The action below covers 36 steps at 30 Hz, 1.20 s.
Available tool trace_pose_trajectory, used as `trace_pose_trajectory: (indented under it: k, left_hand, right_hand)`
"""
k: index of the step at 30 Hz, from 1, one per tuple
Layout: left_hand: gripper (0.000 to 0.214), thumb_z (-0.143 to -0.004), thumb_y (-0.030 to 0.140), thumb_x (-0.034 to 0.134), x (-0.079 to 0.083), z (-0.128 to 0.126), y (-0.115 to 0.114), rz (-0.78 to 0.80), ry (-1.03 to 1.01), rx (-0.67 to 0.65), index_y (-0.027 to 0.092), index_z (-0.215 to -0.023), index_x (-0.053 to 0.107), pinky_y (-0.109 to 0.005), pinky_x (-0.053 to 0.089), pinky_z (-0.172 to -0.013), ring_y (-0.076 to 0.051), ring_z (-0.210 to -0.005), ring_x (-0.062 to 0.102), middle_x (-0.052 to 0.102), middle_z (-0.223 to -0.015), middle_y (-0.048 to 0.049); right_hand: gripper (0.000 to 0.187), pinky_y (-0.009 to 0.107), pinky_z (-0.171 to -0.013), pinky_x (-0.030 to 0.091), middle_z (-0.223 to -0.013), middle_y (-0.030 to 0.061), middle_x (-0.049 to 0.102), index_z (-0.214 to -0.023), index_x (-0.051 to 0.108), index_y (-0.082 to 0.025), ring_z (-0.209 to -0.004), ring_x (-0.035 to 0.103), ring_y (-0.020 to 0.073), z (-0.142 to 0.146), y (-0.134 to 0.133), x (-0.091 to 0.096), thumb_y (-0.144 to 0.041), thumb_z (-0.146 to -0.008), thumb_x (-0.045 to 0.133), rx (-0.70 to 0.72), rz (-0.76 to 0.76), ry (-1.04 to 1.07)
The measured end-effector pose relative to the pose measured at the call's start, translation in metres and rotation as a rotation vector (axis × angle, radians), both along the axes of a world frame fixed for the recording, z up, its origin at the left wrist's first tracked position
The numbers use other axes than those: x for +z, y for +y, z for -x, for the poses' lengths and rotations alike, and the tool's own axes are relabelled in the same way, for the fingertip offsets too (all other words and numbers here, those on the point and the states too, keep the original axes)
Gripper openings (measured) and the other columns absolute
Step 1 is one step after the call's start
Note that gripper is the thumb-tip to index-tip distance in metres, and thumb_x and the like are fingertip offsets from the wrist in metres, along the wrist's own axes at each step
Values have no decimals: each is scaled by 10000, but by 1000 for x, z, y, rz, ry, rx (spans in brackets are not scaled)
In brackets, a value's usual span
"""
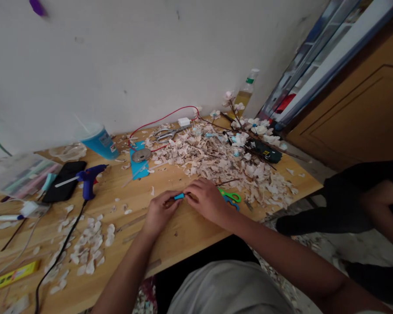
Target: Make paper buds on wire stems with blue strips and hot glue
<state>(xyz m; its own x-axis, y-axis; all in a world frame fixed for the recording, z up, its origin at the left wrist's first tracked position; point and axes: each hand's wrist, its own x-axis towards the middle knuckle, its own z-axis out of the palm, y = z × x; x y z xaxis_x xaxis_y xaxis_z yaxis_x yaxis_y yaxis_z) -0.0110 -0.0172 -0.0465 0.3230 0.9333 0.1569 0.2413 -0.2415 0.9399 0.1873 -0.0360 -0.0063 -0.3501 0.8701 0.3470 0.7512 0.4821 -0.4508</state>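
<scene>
Over the front of the wooden table, my left hand (162, 211) and my right hand (206, 201) meet, fingers closed on a small blue strip (179, 196) that shows between their fingertips. It may be paper, but its ends are hidden in my fingers. A thin brown twig (229, 181) juts out past the back of my right hand; whether that hand touches it I cannot tell. Green-handled scissors (230, 195) and blue-handled scissors (231, 203) lie just right of my right hand, partly covered by it.
Dried petals (212, 152) heap behind my hands, beside a flowering branch (245, 124) and a bottle (245, 93). Leftward are a blue card (139, 172) with a metal disc, a blue cup (101, 141), a glue gun (89, 181) and a phone (65, 182). A person (356, 205) is at right.
</scene>
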Motion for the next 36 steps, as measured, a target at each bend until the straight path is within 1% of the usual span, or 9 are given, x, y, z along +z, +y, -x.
trace_pose_trajectory:
  k: [5, 8, 12, 16, 20, 26, 29, 33, 36]
  left_hand:
    - [283, -764, 376, 756, 3, -2, -1, 195, -86, 10, 196, -982, 767, -319, 579, -785, -204, -837, 710, 767, -953, -75]
    - [338, -750, 431, 770, 7, -4, 0, 292, -132, 13, 181, -977, 770, -305, 561, -763, -193, -798, 695, 768, -909, -74]
    - [401, -703, 463, 809, 9, -3, 2, 430, -173, -10, 159, -962, 773, -270, 523, -708, -161, -701, 654, 744, -781, -54]
    - [380, -663, 441, 847, 8, -2, 3, 523, -246, -22, 158, -905, 773, -254, 501, -711, -141, -682, 631, 726, -740, -37]
    - [339, -664, 395, 860, 8, -3, 1, 603, -344, -19, 159, -893, 778, -234, 489, -707, -119, -673, 614, 723, -746, -31]
    - [350, -607, 309, 901, 11, -5, -3, 798, -514, 0, 133, -877, 767, -236, 508, -738, -107, -702, 624, 730, -813, -44]
    - [355, -602, 291, 898, 10, -4, -2, 760, -511, 3, 135, -885, 750, -226, 508, -736, -102, -712, 628, 729, -820, -39]
    - [315, -623, 263, 862, 4, -2, 2, 503, -385, 72, 160, -883, 716, -224, 517, -744, -109, -747, 641, 722, -819, -20]
    - [266, -675, 260, 801, -1, -2, 3, 322, -295, 107, 170, -904, 701, -271, 547, -795, -139, -804, 668, 725, -872, -35]
  right_hand:
    - [80, 367, -868, 455, -940, 51, 695, -948, 686, -208, -960, 570, 231, -1, -3, 2, -164, -928, 623, 18, -43, -71]
    - [102, 369, -860, 443, -943, 55, 697, -961, 689, -203, -952, 559, 229, -3, -4, -1, -182, -957, 590, 45, -115, -104]
    - [112, 369, -820, 424, -925, 55, 697, -966, 692, -192, -922, 549, 227, -4, -4, -6, -202, -971, 580, 67, -208, -148]
    - [111, 364, -797, 411, -918, 49, 698, -946, 690, -185, -895, 547, 216, -4, -5, -7, -194, -971, 582, 87, -263, -188]
    - [118, 365, -808, 409, -913, 44, 699, -947, 687, -184, -900, 544, 213, -4, -4, -8, -200, -979, 575, 108, -316, -221]
    - [153, 375, -797, 407, -1017, 65, 703, -1014, 687, -177, -941, 552, 227, -7, -7, -8, -172, -992, 535, 186, -384, -326]
    - [171, 389, -822, 424, -1048, 78, 701, -1084, 681, -170, -981, 564, 244, -6, -10, -7, -171, -988, 539, 188, -345, -301]
    - [248, 397, -881, 453, -1135, 102, 690, -1220, 627, -159, -1041, 579, 252, -2, -11, -9, -169, -993, 529, 74, -210, -208]
    - [225, 392, -853, 469, -1083, 107, 706, -1193, 634, -145, -997, 613, 255, -2, -9, -11, -201, -989, 556, -2, -132, -199]
